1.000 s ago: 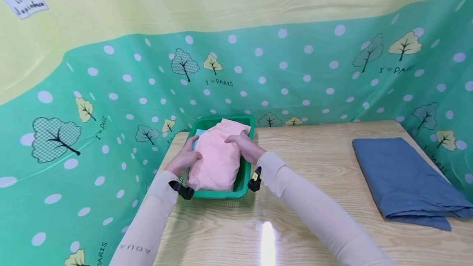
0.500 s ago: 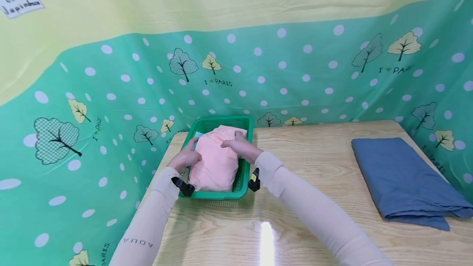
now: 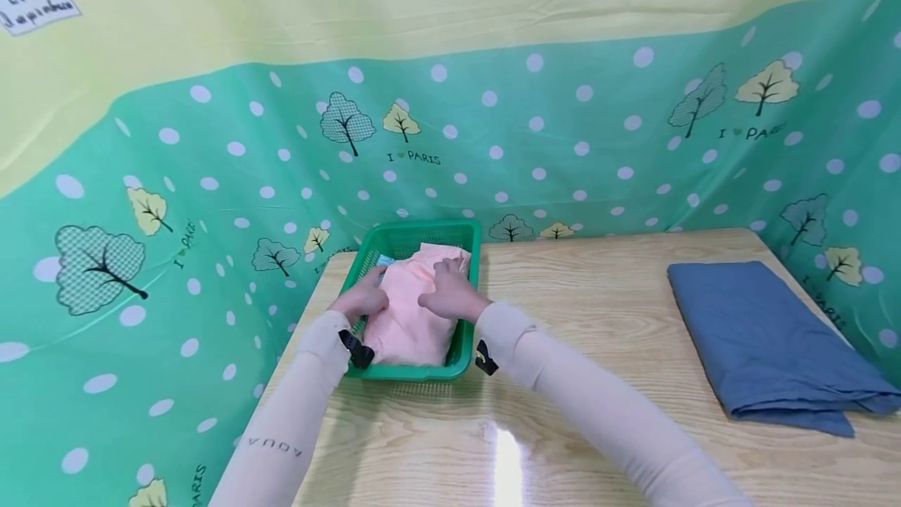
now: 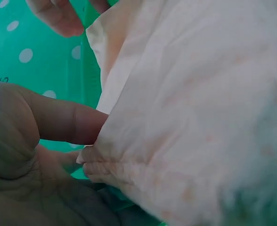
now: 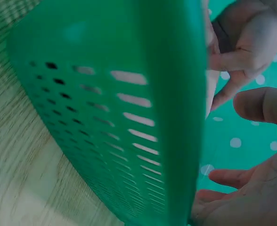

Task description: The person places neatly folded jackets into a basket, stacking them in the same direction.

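Basket (image 3: 422,373) surrounds pink cloth (image 3: 408,327); blue cloth (image 3: 767,343) apart

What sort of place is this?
Probably a curtained-off workspace, perhaps for sorting laundry: a printed fabric backdrop hangs around a wood-grain table, where hands work at pink cloth in a green basket. The wider room isn't shown.

Creased pink cloth (image 4: 176,108) fills right side. Left hand (image 4: 39,179) lower left, thumb against cloth's edge. Right hand (image 4: 58,16) just beside cloth's upper corner. Dotted green curtain (image 4: 16,54) behind.
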Motion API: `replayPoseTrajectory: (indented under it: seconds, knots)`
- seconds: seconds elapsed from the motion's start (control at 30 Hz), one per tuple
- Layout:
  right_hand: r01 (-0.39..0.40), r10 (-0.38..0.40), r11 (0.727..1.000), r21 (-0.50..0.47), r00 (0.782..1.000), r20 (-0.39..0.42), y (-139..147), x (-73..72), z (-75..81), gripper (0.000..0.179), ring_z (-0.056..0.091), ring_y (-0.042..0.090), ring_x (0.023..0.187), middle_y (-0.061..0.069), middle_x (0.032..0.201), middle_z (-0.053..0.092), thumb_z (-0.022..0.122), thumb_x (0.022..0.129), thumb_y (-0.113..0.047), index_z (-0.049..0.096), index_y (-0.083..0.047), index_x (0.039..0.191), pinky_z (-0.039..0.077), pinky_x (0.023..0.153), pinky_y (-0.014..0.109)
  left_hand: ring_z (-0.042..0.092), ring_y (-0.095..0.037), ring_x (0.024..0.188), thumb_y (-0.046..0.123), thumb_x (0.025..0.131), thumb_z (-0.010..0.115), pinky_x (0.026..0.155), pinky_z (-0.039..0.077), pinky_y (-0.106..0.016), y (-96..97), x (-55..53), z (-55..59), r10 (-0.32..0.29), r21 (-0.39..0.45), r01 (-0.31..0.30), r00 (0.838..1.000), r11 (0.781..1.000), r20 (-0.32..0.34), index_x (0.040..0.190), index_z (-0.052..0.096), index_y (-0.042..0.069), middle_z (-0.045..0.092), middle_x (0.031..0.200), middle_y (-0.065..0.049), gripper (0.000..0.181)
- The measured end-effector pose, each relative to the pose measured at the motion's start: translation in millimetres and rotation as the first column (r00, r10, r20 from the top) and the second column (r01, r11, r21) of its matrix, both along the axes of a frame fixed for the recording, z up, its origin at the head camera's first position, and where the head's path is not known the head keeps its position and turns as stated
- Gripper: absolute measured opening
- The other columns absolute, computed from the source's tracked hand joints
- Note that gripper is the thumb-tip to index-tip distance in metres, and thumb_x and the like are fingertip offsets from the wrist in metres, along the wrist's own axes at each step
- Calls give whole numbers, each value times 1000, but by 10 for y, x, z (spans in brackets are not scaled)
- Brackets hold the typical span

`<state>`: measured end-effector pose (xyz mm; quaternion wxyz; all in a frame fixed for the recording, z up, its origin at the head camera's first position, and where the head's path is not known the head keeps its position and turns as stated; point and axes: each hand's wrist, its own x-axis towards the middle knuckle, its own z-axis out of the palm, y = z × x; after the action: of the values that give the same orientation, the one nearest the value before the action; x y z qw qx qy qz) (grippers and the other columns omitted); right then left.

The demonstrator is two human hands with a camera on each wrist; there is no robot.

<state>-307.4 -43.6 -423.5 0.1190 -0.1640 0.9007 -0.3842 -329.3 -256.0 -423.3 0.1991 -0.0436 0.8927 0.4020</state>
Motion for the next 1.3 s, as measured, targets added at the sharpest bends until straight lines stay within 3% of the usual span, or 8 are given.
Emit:
replayPoseTrajectory:
  seconds: [0.17, 0.37, 0.6, 0.77, 0.87, 0.97, 1.1, 1.3]
  knots:
    - [-70, 76, 991, 116, 996, -47, -2, 48, -31, 70, 42, 35, 144, 22, 159, 37, 61, 99, -32, 36, 5, 153, 40, 118, 49, 29, -38, 141, -14, 85, 42, 103, 38, -47, 21, -8, -10, -55, -64, 56, 998, 996, 23, 165, 7, 9, 12, 170, -21, 91]
    - [-105, 124, 977, 188, 988, -89, -4, 53, -98, 68, 40, 34, 147, 20, 156, 44, 61, 100, -33, 39, 3, 153, 38, 120, 45, 38, -40, 135, -1, 89, 50, 90, 48, -47, 57, 27, 43, -95, -191, 101, 995, 976, 40, 164, 15, 10, 21, 168, -20, 84]
    - [-89, 164, 924, 371, 971, -176, -5, 83, -140, 67, 38, 37, 146, 20, 150, 51, 62, 99, -38, 45, 0, 151, 26, 125, 49, 41, -37, 141, 14, 94, 54, 114, 40, -55, 153, 73, 122, -164, -355, 157, 986, 922, 9, 154, 42, 7, 37, 161, -22, 62]
    - [-59, 175, 876, 479, 964, -202, 27, 93, -162, 59, 38, 34, 140, 17, 144, 57, 60, 99, -38, 51, -4, 146, 22, 123, 49, 39, -40, 144, 20, 96, 53, 115, 40, -54, 194, 76, 137, -199, -422, 194, 979, 886, 32, 151, 49, 8, 38, 160, -24, 57]
    - [-56, 192, 854, 518, 958, -213, 65, 78, -181, 53, 41, 31, 138, 15, 140, 60, 59, 99, -38, 56, -5, 141, 17, 124, 47, 40, -40, 145, 20, 97, 53, 113, 42, -52, 185, 57, 115, -214, -415, 213, 976, 884, 43, 151, 50, 8, 40, 159, -24, 56]
    - [-65, 205, 847, 527, 955, -213, 103, 56, -201, 49, 41, 31, 140, 14, 139, 62, 58, 99, -38, 59, -6, 136, 13, 126, 45, 45, -37, 140, 20, 97, 53, 112, 44, -50, 172, 45, 87, -202, -381, 210, 977, 900, 63, 150, 50, 6, 44, 158, -21, 55]
    - [-79, 218, 867, 491, 948, -232, 150, 37, -233, 47, 43, 31, 140, 13, 138, 63, 59, 98, -36, 61, -6, 134, 12, 127, 46, 48, -36, 137, 22, 99, 54, 112, 44, -51, 177, 46, 70, -182, -352, 199, 980, 915, 81, 148, 51, 4, 47, 155, -20, 53]
    - [-148, 211, 961, 234, 939, -272, 284, 22, -249, 39, 47, 36, 138, 12, 131, 66, 61, 97, -24, 65, -6, 131, 18, 126, 52, 45, -40, 141, 25, 102, 53, 115, 41, -55, 198, 66, 80, -170, -335, 179, 984, 925, 56, 148, 49, 1, 48, 154, -21, 52]
